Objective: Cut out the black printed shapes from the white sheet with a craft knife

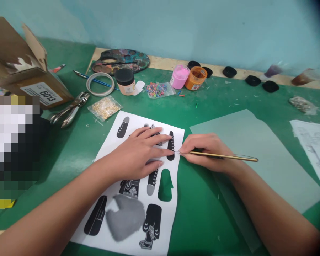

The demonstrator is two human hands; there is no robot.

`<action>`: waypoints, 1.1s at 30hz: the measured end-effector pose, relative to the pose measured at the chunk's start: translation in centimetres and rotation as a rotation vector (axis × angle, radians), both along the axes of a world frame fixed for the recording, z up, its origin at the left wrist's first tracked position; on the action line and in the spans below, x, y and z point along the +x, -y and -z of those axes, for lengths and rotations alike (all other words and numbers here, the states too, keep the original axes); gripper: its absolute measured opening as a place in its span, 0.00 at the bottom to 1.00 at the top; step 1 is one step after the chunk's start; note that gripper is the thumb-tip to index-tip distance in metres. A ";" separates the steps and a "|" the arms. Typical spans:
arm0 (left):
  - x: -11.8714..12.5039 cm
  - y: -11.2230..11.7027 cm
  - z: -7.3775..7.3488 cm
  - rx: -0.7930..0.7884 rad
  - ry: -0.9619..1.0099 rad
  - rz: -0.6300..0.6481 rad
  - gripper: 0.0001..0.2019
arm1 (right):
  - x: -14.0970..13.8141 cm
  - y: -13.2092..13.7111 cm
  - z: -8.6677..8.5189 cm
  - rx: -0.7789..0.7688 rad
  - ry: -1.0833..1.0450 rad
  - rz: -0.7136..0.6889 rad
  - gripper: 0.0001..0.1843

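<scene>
My left hand [138, 153] lies flat with its fingers spread, pressing on a white printed sheet [112, 135]. Black and grey shapes with lace and trim patterns cover the sheet, and a cut-out hole [165, 185] lets the green table show through. My right hand [210, 151] is closed in a pen grip around a slim gold-handled craft knife [224, 155]. The knife's thin tip meets the sheet beside a narrow black laced shape [171, 142], close to my left fingertips. My left hand partly hides several printed shapes.
A cardboard box [40, 85], hole-punch pliers [70, 108], tape roll [89, 83] and bag of gold rings [105, 107] stand left. Behind are a palette [122, 58], pink jar [179, 76], orange jar [196, 78] and coloured fasteners [158, 89]. A translucent sheet [256, 153] lies right.
</scene>
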State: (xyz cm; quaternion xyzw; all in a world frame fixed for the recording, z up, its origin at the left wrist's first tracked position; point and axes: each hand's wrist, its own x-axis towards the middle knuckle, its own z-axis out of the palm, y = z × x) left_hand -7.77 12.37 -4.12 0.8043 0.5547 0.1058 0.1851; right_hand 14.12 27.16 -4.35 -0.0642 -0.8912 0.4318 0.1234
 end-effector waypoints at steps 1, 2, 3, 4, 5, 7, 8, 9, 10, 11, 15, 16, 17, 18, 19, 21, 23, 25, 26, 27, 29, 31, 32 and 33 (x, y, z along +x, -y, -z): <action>0.0 0.0 0.0 0.000 -0.001 0.001 0.18 | 0.0 0.0 0.0 0.000 -0.001 -0.001 0.06; 0.0 0.0 0.0 0.001 -0.002 0.001 0.18 | 0.0 0.1 0.0 0.000 -0.002 -0.001 0.06; 0.0 0.0 0.0 0.002 -0.002 0.000 0.18 | 0.0 0.1 0.1 -0.003 0.000 0.005 0.06; 0.0 0.0 0.1 0.002 0.000 0.001 0.18 | 0.0 0.2 0.1 -0.018 0.000 0.024 0.06; 0.0 0.0 0.1 0.004 0.004 0.001 0.18 | 0.1 0.2 0.3 -0.051 -0.007 0.062 0.05; -0.1 0.0 0.0 0.008 0.009 0.007 0.17 | 0.1 0.3 0.6 -0.147 -0.065 0.193 0.03; -0.1 0.0 0.0 0.011 0.010 0.011 0.17 | 0.2 0.4 0.8 -0.185 -0.116 0.274 0.04; -0.2 -0.1 0.0 0.014 0.012 0.014 0.17 | 0.3 0.4 0.9 -0.202 -0.164 0.354 0.05; -0.2 -0.1 0.0 0.018 0.015 0.012 0.18 | 0.3 0.5 1.1 -0.188 -0.195 0.425 0.06; -0.3 -0.1 0.0 0.023 0.022 0.005 0.21 | 0.4 0.6 1.2 -0.144 -0.203 0.486 0.06; -0.2 -0.2 0.1 0.073 0.050 -0.088 0.29 | 0.6 1.4 1.2 0.163 -0.164 0.618 0.14; -0.2 -0.2 0.2 0.093 0.050 -0.114 0.29 | 0.5 1.6 1.2 0.248 -0.163 0.621 0.15; -0.1 -0.2 0.2 0.114 0.050 -0.135 0.28 | 0.4 1.7 1.2 0.327 -0.150 0.606 0.14; 0.0 -0.2 0.3 0.134 0.051 -0.152 0.27 | 0.3 1.9 1.3 0.395 -0.118 0.576 0.13; 0.1 -0.2 0.3 0.152 0.053 -0.166 0.26 | 0.1 1.9 1.3 0.445 -0.066 0.532 0.17; 0.3 -0.2 0.5 0.182 0.059 -0.189 0.26 | -0.2 1.9 1.6 0.493 0.061 0.433 0.33; 0.5 -0.3 0.6 0.204 0.064 -0.217 0.25 | -0.5 1.8 1.9 0.493 0.156 0.378 0.43; 0.8 -0.3 0.7 0.219 0.074 -0.249 0.25 | -0.6 1.7 2.1 0.490 0.180 0.369 0.39; 0.9 -0.3 0.7 0.223 0.080 -0.266 0.25 | -0.7 1.6 2.2 0.487 0.167 0.372 0.35; 1.1 -0.3 0.8 0.226 0.085 -0.283 0.25 | -0.7 1.6 2.3 0.478 0.143 0.373 0.30; 1.4 -0.3 0.7 0.229 0.087 -0.306 0.23 | -0.8 1.7 2.3 0.425 0.076 0.377 0.19; 1.7 -0.2 0.6 0.241 0.078 -0.345 0.20 | -1.0 2.1 2.3 0.307 0.015 0.424 0.14; 1.8 -0.2 0.5 0.248 0.076 -0.383 0.18 | -1.0 2.3 2.2 0.221 -0.003 0.475 0.15; 1.9 -0.1 0.3 0.244 0.079 -0.429 0.16 | -1.1 2.6 2.1 0.120 -0.015 0.535 0.17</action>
